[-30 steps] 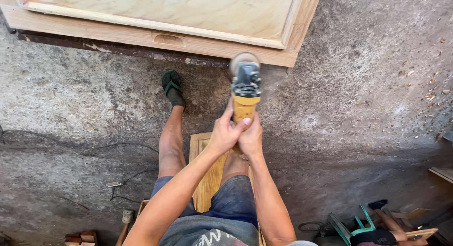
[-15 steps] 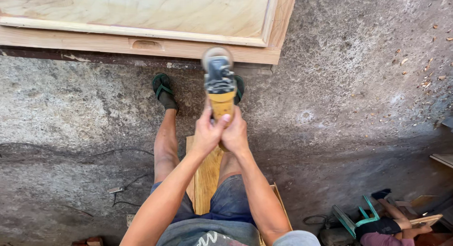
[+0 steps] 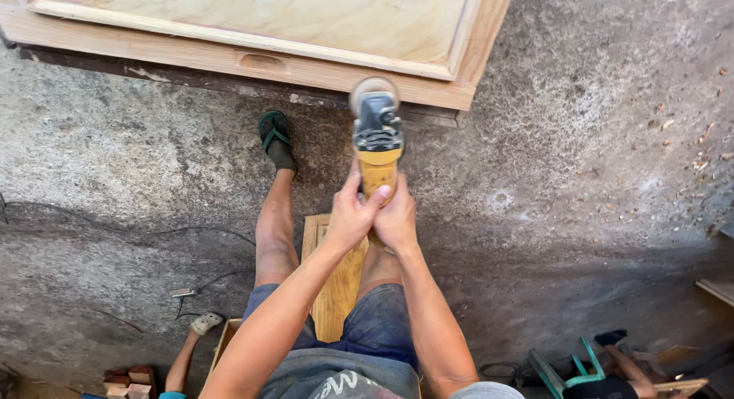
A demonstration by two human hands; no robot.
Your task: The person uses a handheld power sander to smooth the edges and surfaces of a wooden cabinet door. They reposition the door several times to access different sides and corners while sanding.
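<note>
head view: both hands, left hand (image 3: 349,215) and right hand (image 3: 397,219), close tightly around a yellow angle grinder (image 3: 378,143). its disc sits just beyond them, near a wooden frame (image 3: 229,58).

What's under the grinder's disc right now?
Under the angle grinder disc lies the lower edge of the wooden panel frame and concrete floor. Both hands, left hand and right hand, grip the yellow handle. The exact contact spot is covered.

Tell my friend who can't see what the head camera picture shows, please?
Seen from above, a person's left hand and right hand grip a yellow and black angle grinder, its disc at the edge of a wooden door panel lying on the concrete floor.
</note>
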